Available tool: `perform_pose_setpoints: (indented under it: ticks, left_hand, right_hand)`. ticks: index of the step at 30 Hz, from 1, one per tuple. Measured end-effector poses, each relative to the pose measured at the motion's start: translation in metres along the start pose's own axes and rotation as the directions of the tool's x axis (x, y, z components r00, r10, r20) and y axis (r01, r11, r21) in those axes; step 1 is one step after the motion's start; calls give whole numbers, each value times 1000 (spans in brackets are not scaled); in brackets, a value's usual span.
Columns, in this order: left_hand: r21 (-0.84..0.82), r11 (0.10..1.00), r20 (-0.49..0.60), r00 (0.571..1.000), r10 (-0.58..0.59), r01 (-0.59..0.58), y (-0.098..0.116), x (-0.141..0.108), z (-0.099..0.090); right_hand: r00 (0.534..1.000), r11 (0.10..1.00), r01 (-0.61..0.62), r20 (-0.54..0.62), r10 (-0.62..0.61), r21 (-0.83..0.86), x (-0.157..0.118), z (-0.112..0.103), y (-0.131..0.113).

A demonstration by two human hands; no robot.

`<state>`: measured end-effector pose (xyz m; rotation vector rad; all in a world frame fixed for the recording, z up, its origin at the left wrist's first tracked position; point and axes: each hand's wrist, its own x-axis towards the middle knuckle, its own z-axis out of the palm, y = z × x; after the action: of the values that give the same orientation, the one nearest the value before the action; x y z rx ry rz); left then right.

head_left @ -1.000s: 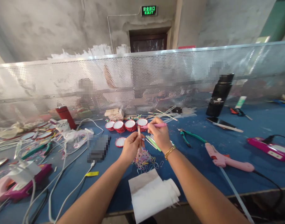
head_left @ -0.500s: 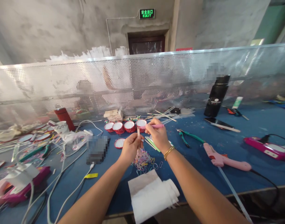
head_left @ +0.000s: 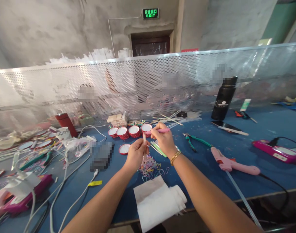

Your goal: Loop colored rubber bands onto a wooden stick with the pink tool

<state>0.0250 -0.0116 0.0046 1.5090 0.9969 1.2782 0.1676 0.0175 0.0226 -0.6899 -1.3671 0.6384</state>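
My left hand [head_left: 138, 152] is closed on a flat pale strip, like a wooden stick [head_left: 144, 138], held upright between thumb and fingers. A slim pink pen-like tool [head_left: 164, 130] is gripped in my right hand [head_left: 164, 139], its tip pointing left near the strip's top; whether they touch is unclear. Below the hands lies a pile of small coloured loops [head_left: 149, 167]. Behind them stand several red-sided round pieces with white tops [head_left: 122, 132], and another white disc [head_left: 124, 149] sits left of my left hand. Green and white sticks [head_left: 158, 149] lie under my right hand.
White cloth [head_left: 160, 204] lies at the front edge. To the right are green-handled pliers [head_left: 191, 142], a pink glue gun [head_left: 231, 163], a black bottle [head_left: 224, 98] and a magenta power strip [head_left: 277, 151]. Cables [head_left: 65, 181] and a dark blurred device [head_left: 101, 157] lie left.
The view has shifted very slightly. Both hands keep nearly the same place and grip, with the pink tool still at the top of the strip.
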Motion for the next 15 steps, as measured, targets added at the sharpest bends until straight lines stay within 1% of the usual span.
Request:
perform_pose_setpoints:
  ticks: [7, 15]
  left_hand:
    - [13, 1000, -10, 1000, 3, -3, 5, -2, 1]
    - [2, 1000, -13, 1000, -1, 1, 6, -1, 0]
  right_hand:
    - [1000, 1000, 4, 1, -4, 0, 0, -1, 0]
    - [1000, 1000, 9, 16, -9, 8, 0, 0, -2]
